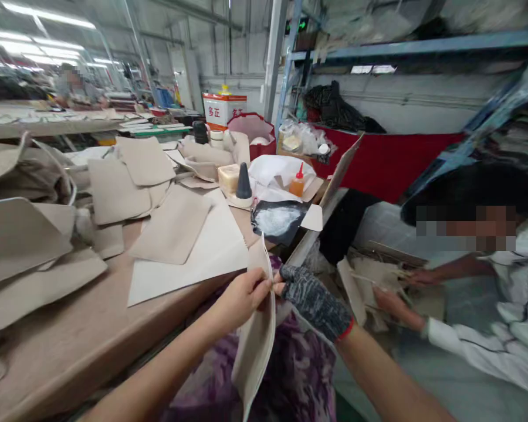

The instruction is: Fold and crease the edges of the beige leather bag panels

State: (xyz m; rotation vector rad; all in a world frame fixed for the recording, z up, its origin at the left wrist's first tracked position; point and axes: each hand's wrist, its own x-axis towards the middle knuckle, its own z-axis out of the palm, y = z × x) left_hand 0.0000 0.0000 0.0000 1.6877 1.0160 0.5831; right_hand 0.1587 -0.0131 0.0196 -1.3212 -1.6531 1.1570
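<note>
Both my hands hold one beige cut panel (256, 340) upright over my lap, just off the table's near edge. My bare left hand (242, 296) pinches its edge from the left. My right hand (310, 302), in a grey knitted glove, pinches the same edge from the right, fingertips almost touching the left thumb. The panel hangs down between my forearms, seen nearly edge-on. A large pale sheet (202, 258) lies flat on the table right in front of my left hand.
The tan table (70, 346) carries several beige cut pieces (114, 187), a black cone (243, 181), an orange glue bottle (296, 183) and a black tray of white powder (277, 220). A person in white (488, 293) handles panels at right. Red bag (255, 132) behind.
</note>
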